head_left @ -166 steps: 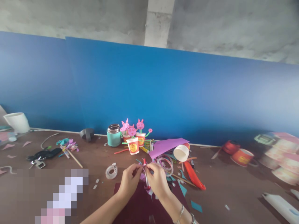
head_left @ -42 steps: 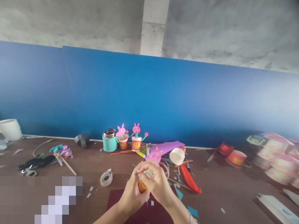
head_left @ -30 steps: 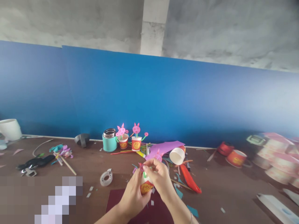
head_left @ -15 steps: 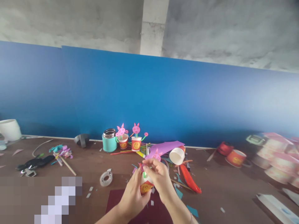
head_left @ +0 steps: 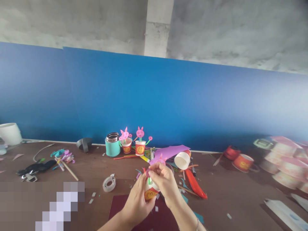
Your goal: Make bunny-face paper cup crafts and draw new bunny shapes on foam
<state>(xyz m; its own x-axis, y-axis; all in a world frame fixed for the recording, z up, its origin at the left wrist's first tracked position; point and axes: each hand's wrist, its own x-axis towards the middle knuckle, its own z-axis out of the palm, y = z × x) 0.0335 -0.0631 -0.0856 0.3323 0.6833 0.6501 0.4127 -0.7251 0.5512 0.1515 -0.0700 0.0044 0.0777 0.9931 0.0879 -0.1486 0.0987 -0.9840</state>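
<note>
My left hand (head_left: 135,201) is wrapped round a red, white and yellow paper cup (head_left: 150,194). A green stem (head_left: 149,181) rises at the cup's rim, topped by a small pink disc (head_left: 147,173). My right hand (head_left: 166,183) pinches at this disc with thumb and fingertips; its other fingers are curled. Just behind that hand shows part of a pink animal head with ears (head_left: 162,158); whether it is fixed to the held cup cannot be seen. Below both hands lies a dark maroon sheet (head_left: 120,205).
Two finished-looking cup figures (head_left: 140,147) stand by a turquoise flask (head_left: 113,147). A purple sheet (head_left: 172,152), a tipped white cup (head_left: 182,161) and a red balloon-like piece (head_left: 195,184) lie ahead. A tape roll (head_left: 109,183) is left; stacked cups (head_left: 286,163) stand right.
The right fingers have shifted very slightly at the pink disc, which shows a little more. The left hand still holds the cup in the same place.
</note>
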